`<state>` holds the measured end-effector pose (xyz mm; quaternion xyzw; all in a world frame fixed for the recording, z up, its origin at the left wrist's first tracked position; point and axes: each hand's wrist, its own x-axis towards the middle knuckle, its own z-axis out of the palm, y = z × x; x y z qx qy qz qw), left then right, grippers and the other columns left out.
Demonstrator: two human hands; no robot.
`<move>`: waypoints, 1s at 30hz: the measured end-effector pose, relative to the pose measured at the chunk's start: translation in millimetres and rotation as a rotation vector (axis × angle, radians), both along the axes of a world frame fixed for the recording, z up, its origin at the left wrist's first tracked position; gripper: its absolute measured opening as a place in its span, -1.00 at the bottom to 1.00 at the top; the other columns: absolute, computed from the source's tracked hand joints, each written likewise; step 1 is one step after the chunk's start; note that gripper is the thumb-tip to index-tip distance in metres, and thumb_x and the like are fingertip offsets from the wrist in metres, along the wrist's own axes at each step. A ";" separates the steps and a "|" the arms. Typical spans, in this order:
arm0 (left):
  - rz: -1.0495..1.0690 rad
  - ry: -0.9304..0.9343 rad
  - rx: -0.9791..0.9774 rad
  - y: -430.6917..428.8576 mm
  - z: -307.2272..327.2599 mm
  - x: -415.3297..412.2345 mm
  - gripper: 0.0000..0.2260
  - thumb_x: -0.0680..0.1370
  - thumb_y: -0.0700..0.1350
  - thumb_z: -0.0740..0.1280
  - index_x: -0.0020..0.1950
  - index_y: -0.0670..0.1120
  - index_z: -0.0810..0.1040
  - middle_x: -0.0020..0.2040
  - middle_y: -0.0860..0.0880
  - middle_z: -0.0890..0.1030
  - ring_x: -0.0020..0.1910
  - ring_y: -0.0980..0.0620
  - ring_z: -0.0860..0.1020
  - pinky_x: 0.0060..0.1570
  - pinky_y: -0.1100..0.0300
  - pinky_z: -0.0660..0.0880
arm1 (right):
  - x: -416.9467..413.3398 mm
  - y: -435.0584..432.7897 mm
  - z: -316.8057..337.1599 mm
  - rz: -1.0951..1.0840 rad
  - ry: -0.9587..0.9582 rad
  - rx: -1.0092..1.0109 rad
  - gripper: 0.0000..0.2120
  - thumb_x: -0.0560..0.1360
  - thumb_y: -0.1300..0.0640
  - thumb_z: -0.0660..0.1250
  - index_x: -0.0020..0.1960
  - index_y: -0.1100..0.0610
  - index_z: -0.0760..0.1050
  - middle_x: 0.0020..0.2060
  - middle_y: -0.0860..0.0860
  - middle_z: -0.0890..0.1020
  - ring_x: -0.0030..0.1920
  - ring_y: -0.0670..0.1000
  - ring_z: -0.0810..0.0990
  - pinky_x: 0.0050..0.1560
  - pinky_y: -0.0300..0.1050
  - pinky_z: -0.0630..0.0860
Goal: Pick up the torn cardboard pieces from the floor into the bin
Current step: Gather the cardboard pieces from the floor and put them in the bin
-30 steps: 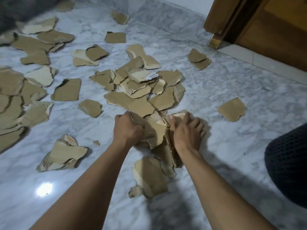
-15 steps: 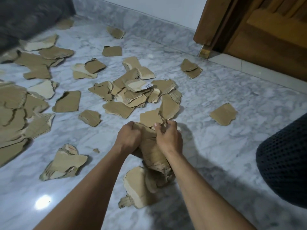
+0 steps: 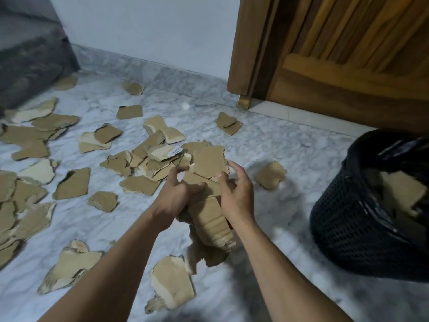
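Observation:
A bundle of torn brown cardboard pieces (image 3: 209,205) is squeezed between my left hand (image 3: 176,196) and my right hand (image 3: 236,194), lifted off the marble floor at the middle of the view. One flat piece (image 3: 210,162) sticks up from the top of the bundle. Several more torn pieces (image 3: 148,156) lie in a loose heap just beyond my hands, and others (image 3: 25,196) cover the floor at the left. The black mesh bin (image 3: 362,228) with a black liner stands at the right and holds cardboard inside.
A wooden door (image 3: 348,54) and its frame close the far right. A white wall (image 3: 148,29) runs behind, and dark grey upholstery (image 3: 30,56) stands at the far left. Single pieces lie near my forearms (image 3: 171,282) and beside the bin (image 3: 269,175).
My hands have gathered the pieces from the floor, pressed them together and raised the bundle. The view has tilted up and right, bringing the bin into sight.

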<state>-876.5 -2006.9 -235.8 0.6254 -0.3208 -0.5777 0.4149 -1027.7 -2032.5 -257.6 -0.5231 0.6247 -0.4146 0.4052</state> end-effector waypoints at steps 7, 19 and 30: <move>-0.141 0.111 -0.246 -58.9 92.5 -80.4 -0.40 0.53 -0.27 0.43 0.47 0.21 0.42 0.14 -0.09 0.70 0.10 -0.14 0.68 0.16 -0.11 0.60 | -81.6 -35.5 103.4 -0.077 0.074 -0.205 -0.58 0.63 -0.10 0.26 0.48 -0.21 0.40 0.17 -0.17 0.66 -0.05 -0.18 0.61 0.10 -0.08 0.59; -0.439 0.130 -0.534 -126.8 209.4 -304.1 -0.38 0.56 -0.30 0.37 0.55 0.07 0.31 0.20 -0.03 0.63 0.09 -0.03 0.62 0.02 0.11 0.63 | -301.8 -71.1 221.4 -0.395 0.158 -0.404 -0.57 0.64 -0.06 0.29 0.50 -0.12 0.42 0.36 -0.07 0.56 0.25 -0.12 0.55 0.13 -0.28 0.56; -0.673 -0.084 -0.353 -105.9 166.7 -367.2 -0.53 0.53 -0.29 0.44 0.42 -0.15 0.45 0.17 -0.19 0.66 0.09 -0.05 0.63 0.00 0.27 0.58 | -381.3 -8.2 175.8 -0.538 0.141 -0.089 -0.56 0.64 -0.09 0.28 0.48 -0.01 0.46 0.43 -0.06 0.49 0.43 -0.01 0.45 0.30 -0.22 0.31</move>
